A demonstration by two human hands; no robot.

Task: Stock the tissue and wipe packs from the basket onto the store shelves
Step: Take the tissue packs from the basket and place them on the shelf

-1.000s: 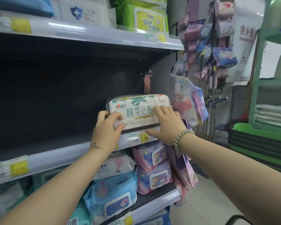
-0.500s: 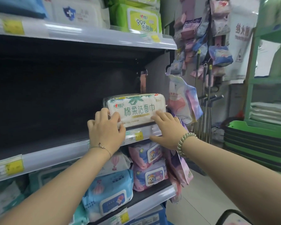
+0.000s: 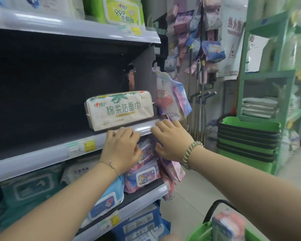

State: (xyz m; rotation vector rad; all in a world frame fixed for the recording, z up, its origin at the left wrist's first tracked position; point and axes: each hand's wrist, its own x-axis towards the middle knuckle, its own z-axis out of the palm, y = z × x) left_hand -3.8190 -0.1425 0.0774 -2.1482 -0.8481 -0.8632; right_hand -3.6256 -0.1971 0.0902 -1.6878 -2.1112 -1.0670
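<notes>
There, grey shelf (image 3: 42,160); stacked green baskets (image 3: 247,134) beyond.

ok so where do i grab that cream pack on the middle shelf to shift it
Probably by its long top edge, coming from the front and pinching the top against the front face. The cream pack lies lengthwise at the shelf lip, with open space above and its right end close to the side panel.

Tissue pack (image 3: 119,110) on the shelf (image 3: 42,157) (right end), basket (image 3: 198,233) below-right.
</notes>
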